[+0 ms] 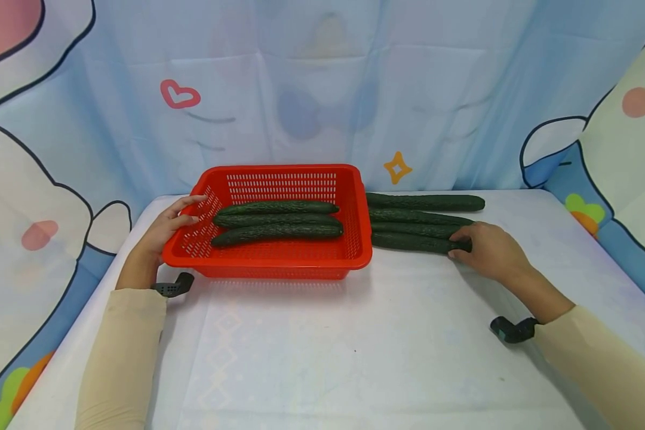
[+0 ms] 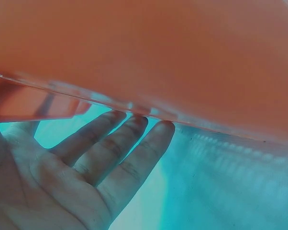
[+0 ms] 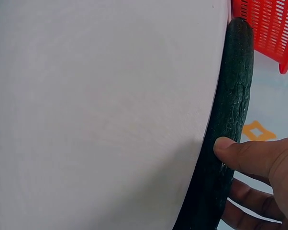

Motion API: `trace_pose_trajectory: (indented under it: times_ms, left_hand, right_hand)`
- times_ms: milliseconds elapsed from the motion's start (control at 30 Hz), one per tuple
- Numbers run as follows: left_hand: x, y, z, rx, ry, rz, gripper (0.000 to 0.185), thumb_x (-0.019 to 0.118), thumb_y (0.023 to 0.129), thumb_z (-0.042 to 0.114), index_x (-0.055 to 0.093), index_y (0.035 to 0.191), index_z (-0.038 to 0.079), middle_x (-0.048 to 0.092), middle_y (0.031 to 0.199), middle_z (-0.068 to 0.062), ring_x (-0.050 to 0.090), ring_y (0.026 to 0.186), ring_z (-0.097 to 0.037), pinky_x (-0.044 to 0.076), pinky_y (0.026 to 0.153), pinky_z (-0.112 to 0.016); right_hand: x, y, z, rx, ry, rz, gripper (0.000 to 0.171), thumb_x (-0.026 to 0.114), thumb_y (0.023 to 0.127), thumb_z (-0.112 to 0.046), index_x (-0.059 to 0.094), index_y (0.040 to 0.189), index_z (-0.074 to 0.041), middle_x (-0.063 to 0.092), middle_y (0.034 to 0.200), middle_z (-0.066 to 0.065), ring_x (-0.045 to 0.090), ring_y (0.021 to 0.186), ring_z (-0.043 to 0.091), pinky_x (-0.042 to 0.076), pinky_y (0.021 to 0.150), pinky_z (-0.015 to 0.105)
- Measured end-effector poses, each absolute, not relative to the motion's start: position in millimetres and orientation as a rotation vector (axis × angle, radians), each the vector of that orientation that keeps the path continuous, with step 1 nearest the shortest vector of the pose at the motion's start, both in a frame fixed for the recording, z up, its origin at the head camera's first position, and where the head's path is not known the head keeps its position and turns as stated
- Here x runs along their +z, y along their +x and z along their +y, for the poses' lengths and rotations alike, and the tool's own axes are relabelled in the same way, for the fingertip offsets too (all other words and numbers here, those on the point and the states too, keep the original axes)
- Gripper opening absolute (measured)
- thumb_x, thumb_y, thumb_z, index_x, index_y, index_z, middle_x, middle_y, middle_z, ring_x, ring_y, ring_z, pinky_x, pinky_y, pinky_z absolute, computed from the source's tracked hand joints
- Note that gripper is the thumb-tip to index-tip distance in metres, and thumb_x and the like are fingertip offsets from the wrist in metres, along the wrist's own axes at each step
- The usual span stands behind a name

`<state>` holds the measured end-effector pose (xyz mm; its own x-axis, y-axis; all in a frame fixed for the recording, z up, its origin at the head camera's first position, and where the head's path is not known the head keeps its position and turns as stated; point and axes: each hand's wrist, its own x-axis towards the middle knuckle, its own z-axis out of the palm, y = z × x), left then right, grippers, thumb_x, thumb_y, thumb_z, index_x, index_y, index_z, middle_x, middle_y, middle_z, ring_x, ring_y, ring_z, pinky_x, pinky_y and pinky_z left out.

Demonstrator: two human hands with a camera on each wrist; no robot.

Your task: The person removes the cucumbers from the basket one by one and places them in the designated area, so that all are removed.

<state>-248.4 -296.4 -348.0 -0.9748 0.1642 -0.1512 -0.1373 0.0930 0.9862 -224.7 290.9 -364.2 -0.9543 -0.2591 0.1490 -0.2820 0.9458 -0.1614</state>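
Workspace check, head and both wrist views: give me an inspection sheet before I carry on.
Surface: table under a pale patterned cloth.
Job's things: red slotted basket holding three cucumbers; four more cucumbers lie on the cloth to its right.
Clutter: nothing seen.
Hands: left hand touches the basket's left rim, fingers straight; right hand pinches the end of the nearest cucumber, thumb on top in the right wrist view.
Cables: nothing seen; a black wrist mount on each forearm.
Surroundings: blue cartoon backdrop behind and at both sides.
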Motion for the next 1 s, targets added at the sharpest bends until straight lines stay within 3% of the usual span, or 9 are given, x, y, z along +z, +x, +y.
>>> trace_pose_trajectory:
  times_ms: [267, 1000]
  left_hand:
    - [-348.0, -249.2, -296.6, 1.975, 0.032, 2.154, 0.048, 0.049, 0.094, 0.017, 0.036, 0.139, 0.029, 0.029, 0.142, -0.008, 0.052, 0.111, -0.026, 0.055, 0.078, -0.036]
    - [-348.0, -248.5, -296.7, 1.989, 0.03, 2.135, 0.048, 0.05, 0.093, 0.017, 0.037, 0.138, 0.029, 0.03, 0.141, -0.008, 0.054, 0.109, -0.025, 0.055, 0.079, -0.037]
  right_hand:
    - [-363.5, -229.2, 290.0, 0.283, 0.368, -2.999, 0.032, 0.071, 0.077, -0.021, 0.065, 0.101, -0.002, 0.064, 0.099, 0.021, 0.06, 0.088, 0.034, 0.048, 0.069, 0.048]
    - [-354.2, -219.9, 281.0, 0.297, 0.384, -2.989, 0.034, 0.066, 0.082, -0.023, 0.062, 0.107, -0.002, 0.063, 0.106, 0.022, 0.059, 0.096, 0.036, 0.049, 0.076, 0.051]
